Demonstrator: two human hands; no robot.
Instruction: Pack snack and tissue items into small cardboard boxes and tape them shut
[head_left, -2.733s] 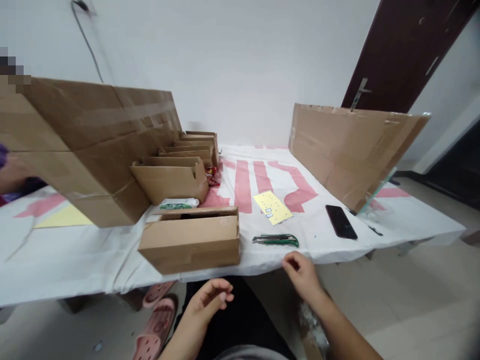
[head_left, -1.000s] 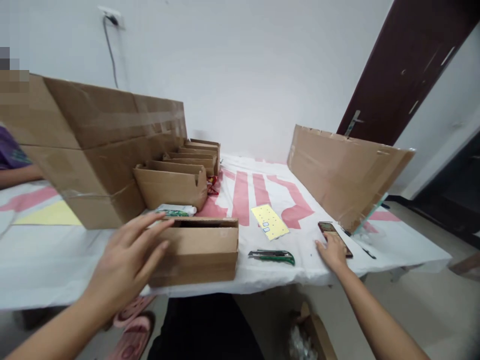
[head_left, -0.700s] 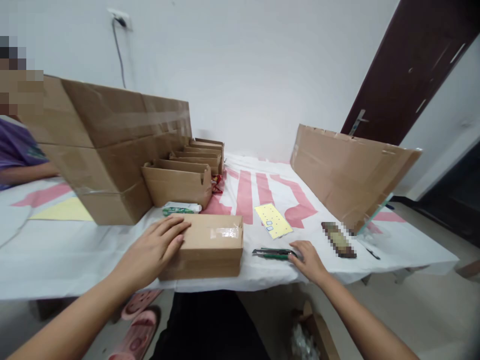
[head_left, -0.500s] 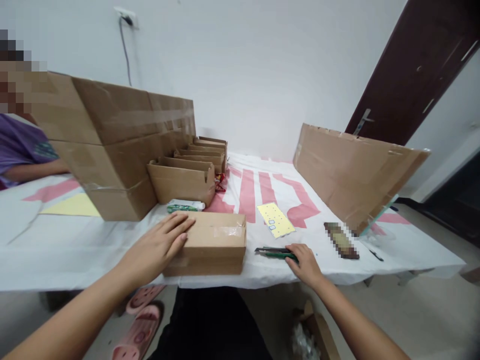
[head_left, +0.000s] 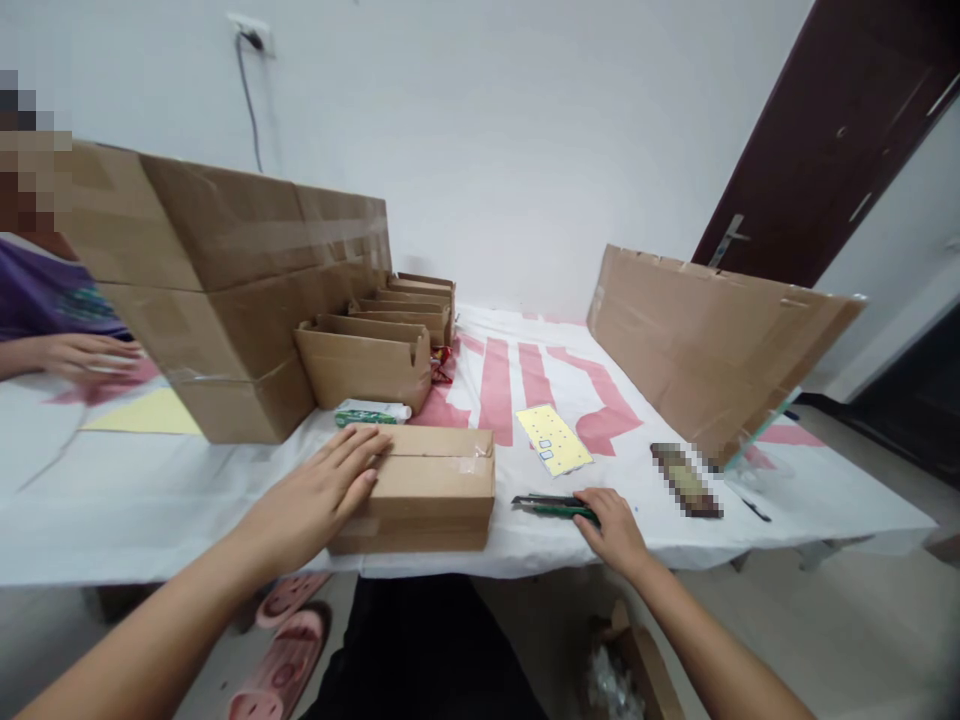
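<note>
A closed cardboard box (head_left: pixel 431 490) with a strip of clear tape lies at the front edge of the table. My left hand (head_left: pixel 330 490) rests flat on its left end, fingers stretched out over the top. To the right of the box, my right hand (head_left: pixel 609 522) is closed around the green handle of a utility knife (head_left: pixel 551 505). The knife lies low over the cloth, its dark blade end pointing left towards the box. Part of the handle is hidden under my fingers. Just beyond the knife lies a yellow dotted card (head_left: pixel 553 440).
Stacked cardboard boxes (head_left: pixel 225 290) form a wall at left, with open cardboard bins (head_left: pixel 364 365) beside it. A toothpaste tube (head_left: pixel 371 412) lies behind the box. A cardboard panel (head_left: pixel 712 350) stands at right near a blurred-out phone-like object (head_left: pixel 684 480). Another person's hand (head_left: pixel 86 360) is far left.
Beyond the box wall, the other person's hand has come into view over the table. My own hands, the box and the knife stay practically where they were.
</note>
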